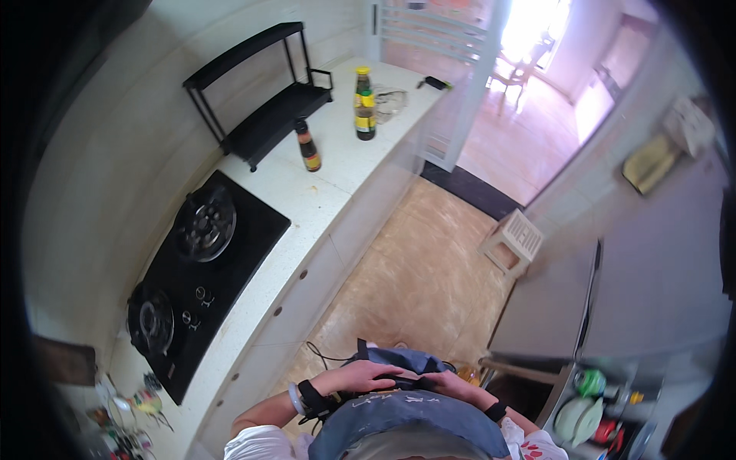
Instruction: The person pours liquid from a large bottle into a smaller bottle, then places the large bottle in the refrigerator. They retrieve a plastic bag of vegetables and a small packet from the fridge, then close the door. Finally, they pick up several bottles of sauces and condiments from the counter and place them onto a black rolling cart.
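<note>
My left hand (371, 376) and my right hand (451, 386) are close together at my waist, in front of a dark blue apron (402, 420). Both touch a small black object (405, 382) there; the fingers partly cover it, so its kind and how firmly it is gripped stay unclear. Each wrist wears a black band, and a pale bracelet (296, 398) sits on the left arm. Left of me runs a white countertop (322, 201) with a black two-burner gas stove (247, 247). Farther along it stand a dark sauce bottle (307, 148) and a taller yellow-capped bottle (365, 109).
A black two-tier rack (276, 121) stands against the wall. Near the counter's far end lie a clear plastic bag (391, 103) and a small black item (434, 83). A white stool (517, 236) is beside the doorway. On the right are a grey refrigerator (650, 276) and a pale green pot (575, 420).
</note>
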### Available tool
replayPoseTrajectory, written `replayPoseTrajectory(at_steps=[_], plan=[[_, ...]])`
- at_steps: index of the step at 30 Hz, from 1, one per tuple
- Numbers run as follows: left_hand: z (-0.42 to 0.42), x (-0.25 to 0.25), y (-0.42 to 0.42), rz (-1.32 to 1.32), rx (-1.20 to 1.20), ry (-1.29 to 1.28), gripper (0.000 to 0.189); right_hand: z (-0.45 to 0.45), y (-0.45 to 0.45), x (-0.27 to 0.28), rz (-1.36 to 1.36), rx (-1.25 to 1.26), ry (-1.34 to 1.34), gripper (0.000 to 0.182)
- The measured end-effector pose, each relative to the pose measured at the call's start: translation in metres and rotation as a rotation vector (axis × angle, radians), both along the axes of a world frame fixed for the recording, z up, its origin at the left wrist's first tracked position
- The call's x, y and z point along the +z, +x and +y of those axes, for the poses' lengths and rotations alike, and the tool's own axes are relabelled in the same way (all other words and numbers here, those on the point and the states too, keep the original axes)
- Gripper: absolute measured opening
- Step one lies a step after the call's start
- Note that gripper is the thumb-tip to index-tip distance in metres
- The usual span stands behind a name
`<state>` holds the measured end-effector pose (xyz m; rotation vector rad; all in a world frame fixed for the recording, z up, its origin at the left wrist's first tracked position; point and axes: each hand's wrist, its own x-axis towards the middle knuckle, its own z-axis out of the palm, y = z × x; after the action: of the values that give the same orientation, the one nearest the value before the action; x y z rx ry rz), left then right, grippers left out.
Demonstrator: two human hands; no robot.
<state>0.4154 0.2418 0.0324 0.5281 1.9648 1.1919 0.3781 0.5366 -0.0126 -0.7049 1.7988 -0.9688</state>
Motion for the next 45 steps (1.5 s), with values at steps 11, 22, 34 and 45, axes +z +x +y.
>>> replayPoseTrajectory(at_steps=[11, 22, 34, 45], plan=[[-0.093, 0.04, -0.17, 0.246, 0.604, 0.134, 0.056, -0.052, -0.314, 0.046, 0.199, 0.305, 0.141, 0.052], [-0.144, 0.027, -0.427, 0.64, 1.038, 0.026, 0.095, -0.218, -0.563, 0.129, 0.832, -0.177, -0.272, 0.03], [-0.177, 0.011, -0.612, 0.735, 1.469, 0.28, 0.072, -0.401, -0.708, 0.222, 1.634, 0.684, -0.797, 0.024], [-0.153, 0.02, -0.623, 0.847, 1.736, -0.066, 0.057, -0.424, -0.722, 0.189, 1.572, 0.639, -0.942, 0.022]])
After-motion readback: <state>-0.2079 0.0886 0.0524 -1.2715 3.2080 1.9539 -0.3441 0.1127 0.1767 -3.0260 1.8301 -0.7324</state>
